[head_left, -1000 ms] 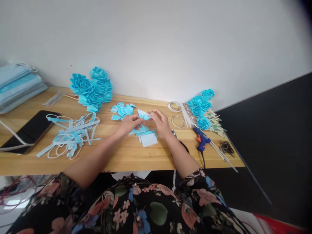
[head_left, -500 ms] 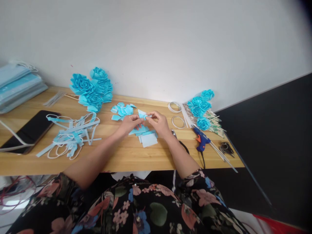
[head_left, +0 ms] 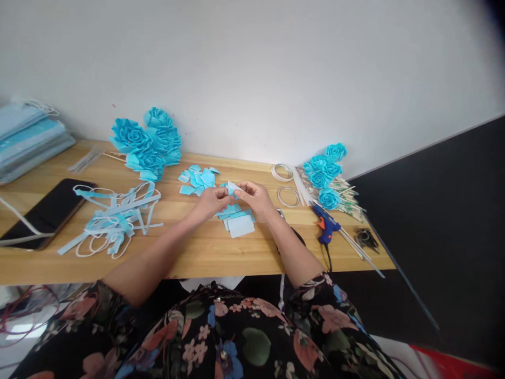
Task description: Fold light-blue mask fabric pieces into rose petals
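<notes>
My left hand [head_left: 210, 202] and my right hand [head_left: 255, 199] meet above the wooden table [head_left: 205, 252], both pinching a small light-blue folded piece [head_left: 232, 188] between their fingertips. Directly under the hands lies a short stack of blue rectangles [head_left: 239, 224]. A heap of small folded blue pieces [head_left: 198, 178] sits just beyond the left hand.
Large blue paper roses [head_left: 147, 142] lie at the back left, smaller roses on sticks [head_left: 325, 176] at the right. Cut blue strips with white loops [head_left: 114, 217], a black phone [head_left: 47, 210], stacked face masks [head_left: 27, 139], two wire rings [head_left: 287, 184] and a blue glue gun [head_left: 325, 225] are spread around.
The hands have drawn slightly closer together and the blue piece has been folded smaller between the fingertips. Everything else on the table is as before.
</notes>
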{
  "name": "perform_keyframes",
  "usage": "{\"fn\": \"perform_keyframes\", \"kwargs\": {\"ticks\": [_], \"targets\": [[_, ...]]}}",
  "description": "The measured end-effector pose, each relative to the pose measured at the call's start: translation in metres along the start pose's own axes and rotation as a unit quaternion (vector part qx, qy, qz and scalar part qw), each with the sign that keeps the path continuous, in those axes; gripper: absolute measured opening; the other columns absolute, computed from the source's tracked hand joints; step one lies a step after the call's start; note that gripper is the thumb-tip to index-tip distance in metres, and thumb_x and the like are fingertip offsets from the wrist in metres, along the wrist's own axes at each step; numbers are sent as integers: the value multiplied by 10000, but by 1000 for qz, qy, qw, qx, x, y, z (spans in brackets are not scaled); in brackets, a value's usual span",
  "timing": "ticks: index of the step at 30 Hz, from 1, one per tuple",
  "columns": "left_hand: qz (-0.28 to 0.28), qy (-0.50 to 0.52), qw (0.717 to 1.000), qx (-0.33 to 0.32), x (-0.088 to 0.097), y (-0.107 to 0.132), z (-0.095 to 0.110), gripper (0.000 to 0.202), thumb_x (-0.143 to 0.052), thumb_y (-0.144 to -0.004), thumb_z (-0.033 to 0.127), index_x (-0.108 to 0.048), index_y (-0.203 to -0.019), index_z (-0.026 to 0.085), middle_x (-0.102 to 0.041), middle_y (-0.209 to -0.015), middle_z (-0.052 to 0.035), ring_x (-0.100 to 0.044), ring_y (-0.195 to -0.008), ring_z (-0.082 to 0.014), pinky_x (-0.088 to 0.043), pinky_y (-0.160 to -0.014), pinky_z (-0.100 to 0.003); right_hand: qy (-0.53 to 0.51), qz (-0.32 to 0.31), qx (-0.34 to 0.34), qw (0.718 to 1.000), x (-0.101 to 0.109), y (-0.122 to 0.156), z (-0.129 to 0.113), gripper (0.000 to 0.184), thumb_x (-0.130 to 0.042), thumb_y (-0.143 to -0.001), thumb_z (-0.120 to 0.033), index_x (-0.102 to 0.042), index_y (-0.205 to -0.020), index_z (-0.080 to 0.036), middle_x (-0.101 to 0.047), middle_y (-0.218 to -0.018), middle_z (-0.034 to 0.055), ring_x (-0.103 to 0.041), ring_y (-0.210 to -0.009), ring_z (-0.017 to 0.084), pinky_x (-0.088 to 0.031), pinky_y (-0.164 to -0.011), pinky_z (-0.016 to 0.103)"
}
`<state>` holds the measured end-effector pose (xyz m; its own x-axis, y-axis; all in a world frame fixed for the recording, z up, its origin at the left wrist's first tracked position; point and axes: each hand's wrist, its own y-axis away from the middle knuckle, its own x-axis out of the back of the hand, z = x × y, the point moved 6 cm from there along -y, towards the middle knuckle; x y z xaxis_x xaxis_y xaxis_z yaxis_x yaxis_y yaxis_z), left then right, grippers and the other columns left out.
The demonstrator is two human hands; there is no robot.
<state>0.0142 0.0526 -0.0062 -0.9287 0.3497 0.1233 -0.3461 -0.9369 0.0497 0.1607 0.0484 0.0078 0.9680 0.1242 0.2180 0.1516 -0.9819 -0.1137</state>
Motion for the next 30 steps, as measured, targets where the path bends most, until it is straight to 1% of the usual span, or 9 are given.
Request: {"fn": "perform_keyframes", "kwargs": {"ticks": [2,3,7,13,16,18,23,27,30], "targets": [[5,-2,1000,-12,0,0,0,239,-665,-686,382,-593,-600,171,-528,-522,32,-464,-473,-83,-374,-476,-217,-8,15,-4,1000,2,0,1,339,-722,-736,-507,-635,-758,-181,-583,-688,-29,-495,-647,107,-402,-653,255],[6,5,1000,-15,1,-1,-1,238,-664,-692,390,-601,-625,170,-549,-545,28,-467,-477,-82,-380,-481,-218,-13,30,-4,999,3,0,1,342,-721,-735,-509,-619,-731,-183,-568,-674,-34,-477,-637,103,-390,-643,252],[10,56,998,-9,4,-3,-5,270,-691,-698,425,-635,-724,162,-647,-660,-10,-502,-520,-87,-412,-510,-222,-28,63,-2,998,6,-1,1,345,-697,-740,-528,-617,-769,-194,-555,-680,-38,-460,-645,107,-388,-645,248],[22,121,992,6,7,-1,-3,348,-718,-690,465,-654,-830,152,-678,-723,-32,-549,-574,-109,-438,-526,-232,-23,90,7,996,10,-1,1,323,-676,-764,-513,-611,-788,-197,-533,-690,-39,-444,-649,108,-385,-657,248],[26,113,993,17,7,-1,-3,383,-692,-733,526,-658,-786,149,-678,-743,-44,-554,-580,-110,-443,-526,-235,-26,83,11,996,9,0,0,311,-678,-771,-502,-614,-789,-198,-545,-702,-34,-450,-655,110,-390,-665,250],[23,94,995,13,7,-2,-3,401,-688,-736,552,-660,-756,153,-667,-715,-36,-539,-556,-104,-436,-520,-236,-18,77,12,997,8,0,1,312,-678,-774,-505,-616,-784,-200,-541,-697,-34,-449,-654,111,-387,-660,250],[16,40,999,-11,6,-1,0,369,-709,-706,521,-638,-664,161,-602,-594,1,-475,-503,-87,-406,-516,-232,-8,55,9,998,2,0,4,328,-675,-771,-521,-634,-794,-197,-558,-701,-29,-464,-660,115,-392,-654,249],[13,29,999,-23,5,0,3,364,-697,-705,523,-637,-671,165,-597,-592,7,-475,-504,-87,-395,-514,-229,-18,47,12,999,0,0,5,319,-672,-779,-517,-630,-797,-201,-572,-712,-26,-478,-666,117,-403,-665,252],[6,19,999,-31,3,0,2,354,-681,-712,517,-630,-669,169,-592,-588,5,-478,-515,-94,-384,-518,-231,-25,33,19,999,-2,1,3,310,-675,-783,-503,-615,-775,-199,-543,-693,-33,-455,-644,108,-385,-642,248]]}}
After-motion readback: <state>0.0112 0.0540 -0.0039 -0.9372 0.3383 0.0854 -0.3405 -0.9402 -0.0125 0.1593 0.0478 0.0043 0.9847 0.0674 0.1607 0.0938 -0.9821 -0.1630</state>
